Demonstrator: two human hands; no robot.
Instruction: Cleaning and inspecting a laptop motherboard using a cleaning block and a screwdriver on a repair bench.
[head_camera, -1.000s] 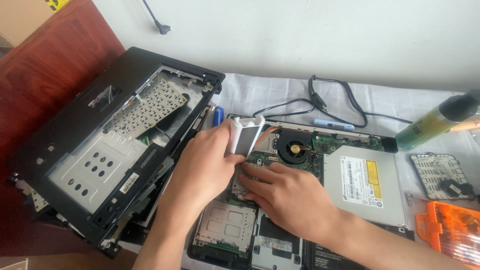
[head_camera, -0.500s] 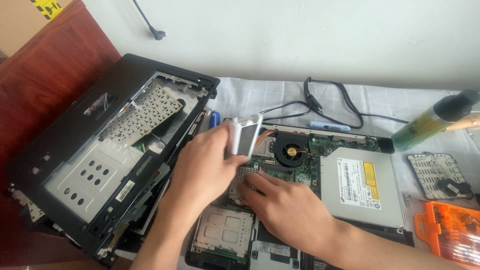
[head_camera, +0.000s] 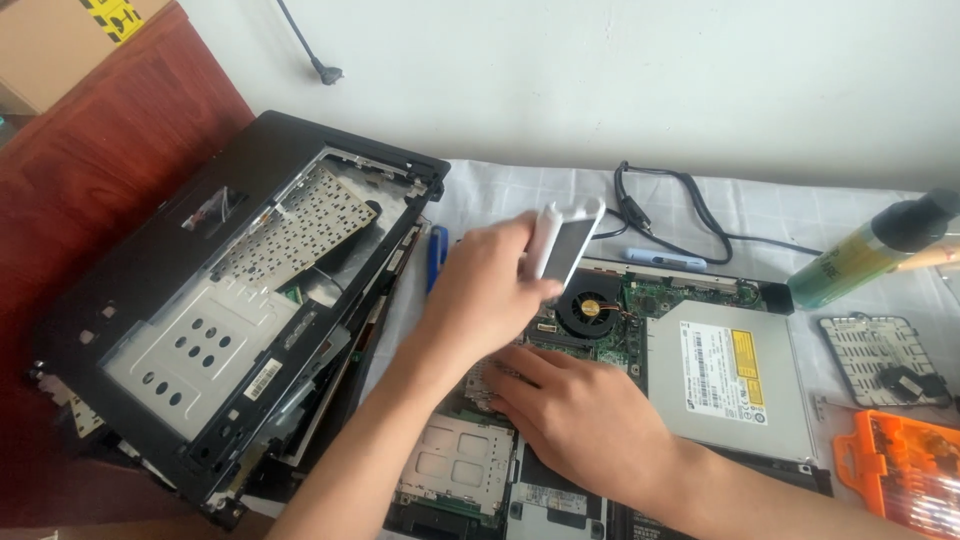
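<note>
A white tool (head_camera: 562, 240) was gripped in the closed left hand (head_camera: 480, 295), raised above the board (head_camera: 640, 330) near the fan (head_camera: 590, 308). The right hand (head_camera: 580, 410) was pressed flat, fingers loosely spread, holding nothing, apparently steadying the board.

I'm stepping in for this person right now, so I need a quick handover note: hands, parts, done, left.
Left hand holds a small silver-white device up above the fan.
Right hand rests fingers-down on the bare motherboard.
Open laptop base lies on the white cloth, with the optical drive seated at its right.
Done: the top cover with keyboard is off, upside down on the left.
Left: fan, drive and board look in place.
</note>
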